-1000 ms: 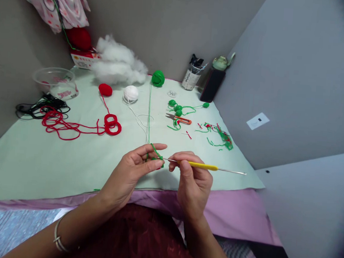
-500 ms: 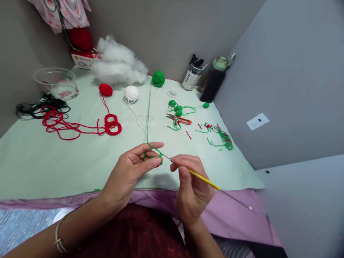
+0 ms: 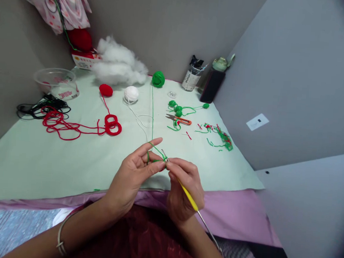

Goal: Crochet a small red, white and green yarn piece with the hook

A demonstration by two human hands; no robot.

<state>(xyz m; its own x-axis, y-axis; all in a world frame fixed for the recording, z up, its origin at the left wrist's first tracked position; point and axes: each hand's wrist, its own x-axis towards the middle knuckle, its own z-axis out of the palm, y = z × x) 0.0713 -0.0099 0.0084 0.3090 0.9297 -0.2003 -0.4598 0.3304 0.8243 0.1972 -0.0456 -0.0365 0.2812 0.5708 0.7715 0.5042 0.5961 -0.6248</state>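
My left hand pinches a small green crochet piece between thumb and fingers, mostly hidden by the fingertips. Green yarn runs from the green ball at the back, over my raised left index finger, to the piece. My right hand is closed around the yellow handle of a crochet hook. The hook's thin metal tip sticks up through the green stitches, and its other metal end points down toward my right forearm. Both hands' fingertips meet at the work.
Orange-handled thread snips lie beyond my hands, near small green balls and yarn scraps. Red crocheted rings, a white yarn ball and a clear tub are leftward. White stuffing and a bottle stand along the back.
My right hand has moved left, up against the left fingertips. The hook has swung steeper, with its tip now upward through the stitches and its rear end lower.
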